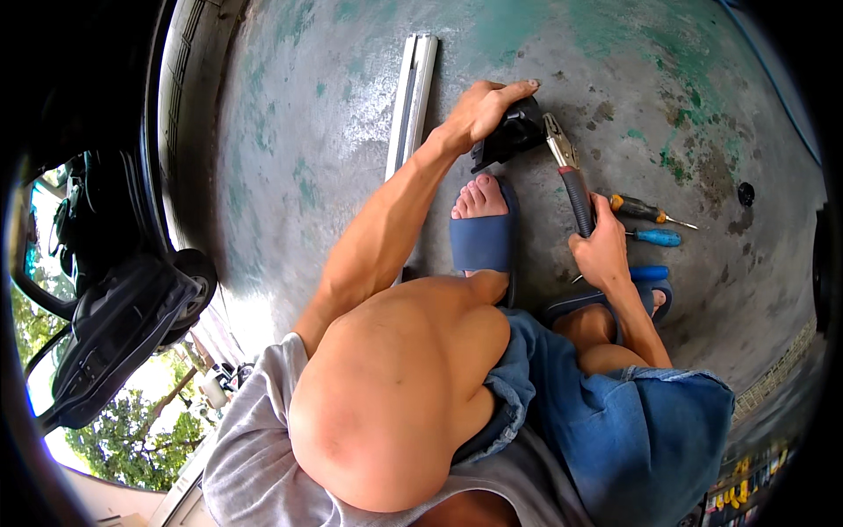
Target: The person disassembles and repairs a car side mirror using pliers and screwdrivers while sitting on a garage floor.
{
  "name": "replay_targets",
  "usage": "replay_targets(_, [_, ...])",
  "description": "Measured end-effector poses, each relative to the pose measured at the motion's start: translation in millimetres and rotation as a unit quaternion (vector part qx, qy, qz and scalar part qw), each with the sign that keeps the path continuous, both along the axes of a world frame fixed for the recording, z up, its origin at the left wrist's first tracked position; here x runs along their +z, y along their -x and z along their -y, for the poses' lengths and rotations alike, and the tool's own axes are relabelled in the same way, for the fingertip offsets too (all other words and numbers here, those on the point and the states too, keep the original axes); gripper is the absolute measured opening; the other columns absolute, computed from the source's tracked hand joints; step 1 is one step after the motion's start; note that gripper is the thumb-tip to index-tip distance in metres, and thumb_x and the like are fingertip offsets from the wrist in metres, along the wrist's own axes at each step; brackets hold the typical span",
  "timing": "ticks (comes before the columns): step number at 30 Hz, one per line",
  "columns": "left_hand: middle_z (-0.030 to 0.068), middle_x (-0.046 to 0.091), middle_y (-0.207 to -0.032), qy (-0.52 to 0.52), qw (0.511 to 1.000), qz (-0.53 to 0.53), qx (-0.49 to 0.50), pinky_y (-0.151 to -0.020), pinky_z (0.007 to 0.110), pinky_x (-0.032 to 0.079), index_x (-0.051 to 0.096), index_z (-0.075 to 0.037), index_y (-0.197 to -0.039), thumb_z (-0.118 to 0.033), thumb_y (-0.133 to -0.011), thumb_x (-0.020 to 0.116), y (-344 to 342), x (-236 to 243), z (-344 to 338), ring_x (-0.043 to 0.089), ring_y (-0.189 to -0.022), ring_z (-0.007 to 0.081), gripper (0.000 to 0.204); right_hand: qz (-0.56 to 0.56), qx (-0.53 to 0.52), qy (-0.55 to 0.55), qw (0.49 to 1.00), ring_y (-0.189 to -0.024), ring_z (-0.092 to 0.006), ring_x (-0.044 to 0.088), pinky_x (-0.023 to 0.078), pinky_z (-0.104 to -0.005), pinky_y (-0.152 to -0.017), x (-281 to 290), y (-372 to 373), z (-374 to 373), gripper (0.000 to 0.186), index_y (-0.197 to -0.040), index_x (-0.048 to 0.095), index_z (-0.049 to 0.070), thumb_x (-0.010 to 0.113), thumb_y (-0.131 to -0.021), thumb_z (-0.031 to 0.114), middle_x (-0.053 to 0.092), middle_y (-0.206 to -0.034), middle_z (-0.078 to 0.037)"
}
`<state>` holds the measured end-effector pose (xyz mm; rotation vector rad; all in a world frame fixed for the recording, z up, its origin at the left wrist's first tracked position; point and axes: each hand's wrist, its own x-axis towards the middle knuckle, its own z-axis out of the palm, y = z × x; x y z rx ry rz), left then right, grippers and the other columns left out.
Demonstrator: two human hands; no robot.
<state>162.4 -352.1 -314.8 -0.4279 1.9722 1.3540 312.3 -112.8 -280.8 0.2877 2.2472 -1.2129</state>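
Observation:
My left hand [486,110] is wrapped over the top of a glossy black part [511,139], holding it on the concrete floor just beyond my left foot. Its exact kind cannot be made out. In my right hand [606,249] is a pair of pliers [573,183] with a silver head and dark ribbed grips with red near the top. The pliers' jaws reach up to the right side of the black part; whether they bite on it is unclear. Right of that hand lie a yellow-and-black screwdriver [637,208] and a blue-handled screwdriver [657,238].
A third tool with a blue handle [648,273] lies by my right sandal [666,294]. A long pale metal rail [417,105] rests left of my hands. Farther right sits a small black round piece [746,194]. A black vehicle [114,342] stands at the left.

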Motion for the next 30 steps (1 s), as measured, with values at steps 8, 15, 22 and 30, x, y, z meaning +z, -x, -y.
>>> replay_targets(8, [0.0117,0.073,-0.107,-0.174,0.982,0.026,0.074,-0.092,0.030,0.053,0.071,0.002,-0.117,-0.037,-0.095,0.065,-2,-5,16,0.069,-0.097,0.0169,0.045,-0.043,0.055,-0.068,0.995,-0.101,-0.0487,0.064,0.050,-0.0522,-0.086,1,10,1,0.055,-0.126,0.051,0.001,0.066,-0.073,0.003,0.066,-0.107,-0.027])
replay_targets(15, [0.0064,0.070,-0.087,-0.243,0.964,0.022,0.102,-0.071,0.027,0.057,0.068,0.000,-0.099,-0.042,-0.095,0.066,5,14,12,0.068,-0.073,0.0143,0.042,-0.129,0.042,-0.065,0.989,-0.100,-0.0466,0.065,0.051,-0.0509,-0.084,8,11,-2,0.059,-0.127,0.051,0.002,0.069,-0.071,-0.001,0.064,-0.111,-0.025])
replay_targets(22, [0.0080,0.066,-0.073,-0.074,0.991,-0.109,0.015,-0.061,0.030,0.046,0.070,0.011,-0.088,-0.039,-0.088,0.067,-6,65,5,0.057,-0.064,0.0123,0.050,-0.091,0.063,-0.028,0.993,-0.093,-0.0473,0.065,0.052,-0.0524,-0.078,13,10,-14,0.053,-0.120,0.051,0.004,0.071,-0.071,0.002,0.063,-0.107,-0.023])
replay_targets(30, [0.0108,0.068,-0.077,-0.005,0.983,-0.183,0.008,-0.067,0.031,0.051,0.071,0.008,-0.096,-0.034,-0.084,0.068,-19,114,-20,0.061,-0.071,0.0153,0.044,-0.090,0.055,-0.039,0.994,-0.092,-0.0480,0.064,0.051,-0.0532,-0.078,28,10,-15,0.047,-0.113,0.051,0.004,0.071,-0.071,0.002,0.063,-0.103,-0.023])
